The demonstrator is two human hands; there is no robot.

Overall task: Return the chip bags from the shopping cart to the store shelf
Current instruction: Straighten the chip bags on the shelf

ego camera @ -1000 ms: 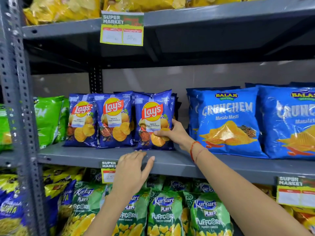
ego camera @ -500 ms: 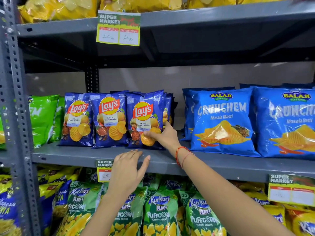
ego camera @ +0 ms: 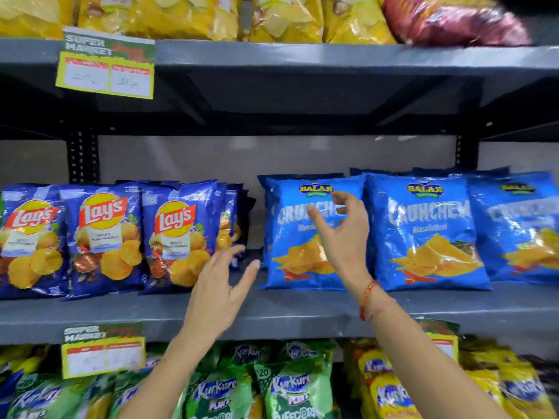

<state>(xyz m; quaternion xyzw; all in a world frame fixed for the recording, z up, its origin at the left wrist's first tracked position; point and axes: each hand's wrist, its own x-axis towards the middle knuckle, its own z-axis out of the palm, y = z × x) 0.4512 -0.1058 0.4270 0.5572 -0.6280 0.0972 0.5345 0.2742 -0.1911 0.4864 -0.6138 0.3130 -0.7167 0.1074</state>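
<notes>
Dark blue Lay's chip bags (ego camera: pixel 178 237) stand upright in a row on the left of the grey middle shelf (ego camera: pixel 290 316). Lighter blue Balaji Crunchem bags (ego camera: pixel 423 231) stand to their right. My left hand (ego camera: pixel 220 285) hovers open in front of the gap between the two groups, fingers spread, holding nothing. My right hand (ego camera: pixel 341 234) is raised in front of the leftmost Crunchem bag (ego camera: pixel 290 237), fingers curled apart and empty. A red thread sits on that wrist. The shopping cart is out of view.
The upper shelf (ego camera: pixel 332 55) holds yellow chip bags (ego camera: pixel 187 13) and a dark red bag (ego camera: pixel 453 22). Green and yellow Kurkure bags (ego camera: pixel 290 388) fill the shelf below. Price tags (ego camera: pixel 106 71) hang from the shelf edges.
My right hand let go of the rightmost Lay's bag and moved right and up in front of the Crunchem bag. My left hand lifted off the shelf edge. The view shifted right.
</notes>
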